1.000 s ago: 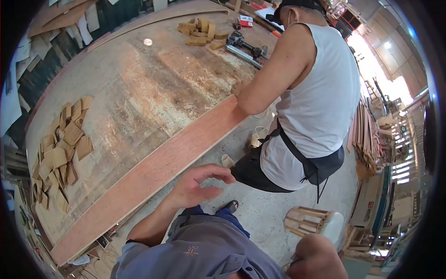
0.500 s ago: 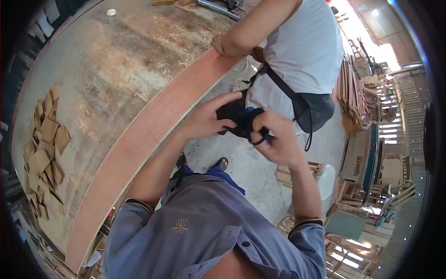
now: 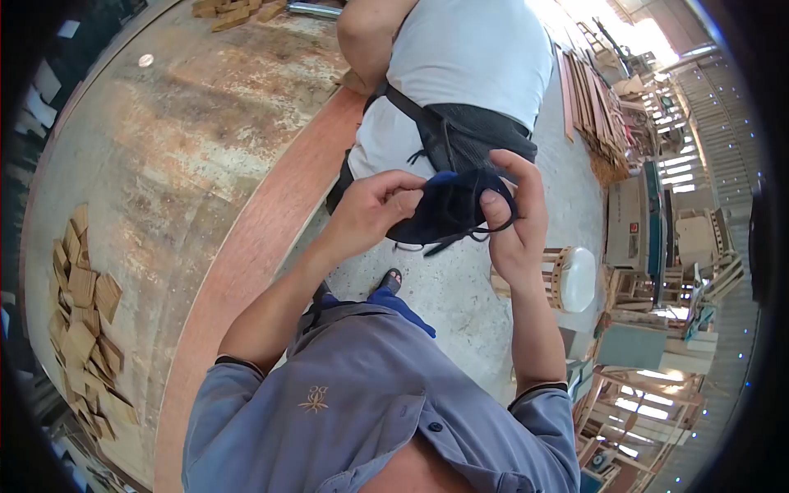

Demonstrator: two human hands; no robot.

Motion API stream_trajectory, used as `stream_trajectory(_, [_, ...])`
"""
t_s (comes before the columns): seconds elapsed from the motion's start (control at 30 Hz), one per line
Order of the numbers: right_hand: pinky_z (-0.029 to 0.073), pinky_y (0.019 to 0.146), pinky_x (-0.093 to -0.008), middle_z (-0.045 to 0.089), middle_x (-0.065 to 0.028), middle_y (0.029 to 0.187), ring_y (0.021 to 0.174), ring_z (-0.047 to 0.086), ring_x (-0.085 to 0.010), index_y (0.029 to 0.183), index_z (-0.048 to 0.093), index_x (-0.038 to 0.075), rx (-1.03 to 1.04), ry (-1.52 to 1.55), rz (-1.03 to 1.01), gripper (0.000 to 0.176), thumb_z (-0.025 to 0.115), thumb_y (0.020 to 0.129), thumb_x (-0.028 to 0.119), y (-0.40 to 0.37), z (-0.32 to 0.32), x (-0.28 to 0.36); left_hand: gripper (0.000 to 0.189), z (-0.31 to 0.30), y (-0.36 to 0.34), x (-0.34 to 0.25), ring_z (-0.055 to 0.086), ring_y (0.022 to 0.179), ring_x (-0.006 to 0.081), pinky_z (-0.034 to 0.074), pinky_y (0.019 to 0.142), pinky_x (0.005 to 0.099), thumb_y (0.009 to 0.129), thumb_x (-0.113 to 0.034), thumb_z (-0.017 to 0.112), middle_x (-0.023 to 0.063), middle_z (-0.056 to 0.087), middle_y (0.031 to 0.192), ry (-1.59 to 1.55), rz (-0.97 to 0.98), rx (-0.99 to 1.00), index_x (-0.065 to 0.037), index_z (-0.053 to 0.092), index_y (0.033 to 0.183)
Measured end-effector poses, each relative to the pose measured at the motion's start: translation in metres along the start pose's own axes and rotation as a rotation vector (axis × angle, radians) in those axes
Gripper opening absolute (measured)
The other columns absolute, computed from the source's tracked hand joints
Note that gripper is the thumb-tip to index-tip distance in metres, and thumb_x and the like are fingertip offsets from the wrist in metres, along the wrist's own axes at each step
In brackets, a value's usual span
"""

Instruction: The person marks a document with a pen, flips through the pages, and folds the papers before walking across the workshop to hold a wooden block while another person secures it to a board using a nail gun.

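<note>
A black cloth face mask (image 3: 446, 212) with thin cords and a bit of blue at its top edge is stretched between my two hands in front of me. My left hand (image 3: 371, 212) pinches its left edge between thumb and fingers. On the other side my right hand (image 3: 518, 234) grips the mask's right edge, with the thumb pressed on the cloth and a dark loop near the fingers. Just beyond the mask another person (image 3: 472, 62) in a white shirt, with a black waist bag, leans over the table.
A long reddish wooden board (image 3: 263, 222) runs along the near edge of the worn table (image 3: 189, 148). Wood offcuts (image 3: 82, 329) are heaped at the table's left. A round white-topped stool (image 3: 575, 279) stands on the floor at right, near machinery and stacked timber (image 3: 588, 94).
The mask has been spread wider between my hands, and the right hand has opened out from a tight grip. The view has shifted, and the other person appears further left.
</note>
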State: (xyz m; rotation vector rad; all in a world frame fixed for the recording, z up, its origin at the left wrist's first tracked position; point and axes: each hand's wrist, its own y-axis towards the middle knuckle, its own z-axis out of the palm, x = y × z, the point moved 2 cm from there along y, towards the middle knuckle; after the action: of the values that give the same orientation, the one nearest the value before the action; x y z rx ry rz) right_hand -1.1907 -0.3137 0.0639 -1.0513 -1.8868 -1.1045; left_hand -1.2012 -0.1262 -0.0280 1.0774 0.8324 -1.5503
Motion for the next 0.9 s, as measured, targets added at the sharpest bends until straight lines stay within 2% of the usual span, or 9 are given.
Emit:
stream_trajectory(0.1, [0.045, 0.073, -0.0227, 0.063, -0.0042, 0.092, 0.082, 0.056, -0.0081, 0.119, 0.057, 0.000, -0.026, 0.067, 0.070, 0.025, 0.058, 0.099, 0.014, -0.007, -0.013, 0.008, 0.018, 0.016, 0.000, 0.000, 0.056, 0.078, 0.0074, 0.046, 0.073, 0.0234, 0.096, -0.010, 0.061, -0.0013, 0.062, 0.086, 0.436, 0.466, -0.011, 0.000, 0.065, 0.111])
stream_trajectory(0.23, [0.041, 0.069, -0.0235, 0.061, -0.0023, 0.088, 0.078, 0.053, -0.0086, 0.098, 0.066, -0.002, -0.061, 0.034, 0.046, 0.020, 0.060, 0.099, 0.017, -0.019, -0.053, 0.018, 0.016, 0.044, 0.003, 0.001, 0.053, 0.073, 0.0045, 0.044, 0.066, 0.0214, 0.093, -0.004, 0.060, -0.0015, 0.062, 0.083, 0.226, 0.109, -0.119, -0.001, 0.067, 0.108])
stream_trajectory(0.37, [0.042, 0.069, -0.0272, 0.061, -0.0058, 0.083, 0.077, 0.054, -0.0145, 0.091, 0.067, -0.003, -0.083, 0.139, -0.029, 0.023, 0.063, 0.097, 0.019, -0.030, -0.105, -0.006, 0.013, 0.073, 0.025, -0.014, 0.053, 0.064, 0.0041, 0.043, 0.059, 0.0222, 0.092, -0.011, 0.066, -0.0001, 0.063, 0.070, 0.537, 0.090, -0.203, 0.001, 0.070, 0.094])
stream_trajectory(0.53, [0.049, 0.074, -0.0343, 0.063, -0.0137, 0.083, 0.080, 0.060, -0.0216, 0.086, 0.066, -0.004, -0.052, 0.522, 0.002, 0.023, 0.067, 0.092, 0.019, -0.088, -0.188, -0.018, 0.010, 0.153, 0.055, -0.023, 0.068, 0.067, 0.0183, 0.050, 0.061, 0.0285, 0.081, -0.002, 0.070, 0.0130, 0.070, 0.077, 0.750, 0.370, -0.130, 0.000, 0.070, 0.091])
stream_trajectory(0.57, [0.051, 0.076, -0.0360, 0.063, -0.0153, 0.084, 0.082, 0.062, -0.0230, 0.086, 0.066, -0.004, -0.018, 0.578, -0.044, 0.023, 0.068, 0.091, 0.018, -0.101, -0.213, -0.027, 0.012, 0.174, 0.061, -0.020, 0.068, 0.068, 0.0234, 0.051, 0.061, 0.0297, 0.079, 0.001, 0.071, 0.0125, 0.070, 0.080, 0.890, 0.601, -0.060, -0.001, 0.070, 0.091])
stream_trajectory(0.67, [0.053, 0.081, -0.0389, 0.066, -0.0177, 0.092, 0.088, 0.065, -0.0279, 0.092, 0.066, -0.004, 0.158, 0.422, 0.006, 0.019, 0.073, 0.083, 0.012, -0.135, -0.304, -0.081, 0.017, 0.245, 0.084, -0.001, 0.067, 0.067, 0.0298, 0.051, 0.060, 0.0337, 0.077, 0.000, 0.074, 0.0124, 0.070, 0.080, 0.950, 0.592, 0.056, -0.003, 0.070, 0.094])
stream_trajectory(0.77, [0.053, 0.085, -0.0391, 0.067, -0.0179, 0.102, 0.096, 0.066, -0.0302, 0.102, 0.066, -0.003, 0.428, -0.083, 0.199, 0.030, 0.076, 0.075, 0.004, -0.151, -0.394, -0.138, 0.022, 0.291, 0.129, 0.073, 0.064, 0.065, 0.0331, 0.049, 0.059, 0.0385, 0.077, -0.004, 0.076, 0.0135, 0.069, 0.080, 1.017, 0.575, 0.091, -0.004, 0.070, 0.098])
stream_trajectory(0.8, [0.051, 0.089, -0.0385, 0.066, -0.0151, 0.110, 0.101, 0.064, -0.0307, 0.112, 0.065, 0.000, 0.427, -0.455, 0.361, 0.045, 0.080, 0.070, 0.004, -0.156, -0.411, -0.153, 0.018, 0.303, 0.144, 0.096, 0.064, 0.066, 0.0332, 0.049, 0.059, 0.0391, 0.078, -0.006, 0.075, 0.0135, 0.069, 0.080, 1.069, 0.521, 0.098, -0.005, 0.069, 0.096])
stream_trajectory(0.9, [0.050, 0.090, -0.0392, 0.066, -0.0156, 0.112, 0.105, 0.063, -0.0329, 0.115, 0.064, 0.002, 0.106, -0.362, 0.412, 0.052, 0.084, 0.068, 0.011, -0.159, -0.419, -0.231, 0.011, 0.326, 0.164, 0.157, 0.064, 0.068, 0.0335, 0.050, 0.061, 0.0412, 0.082, -0.011, 0.072, 0.0130, 0.067, 0.079, 1.247, 0.329, 0.181, -0.005, 0.067, 0.091])
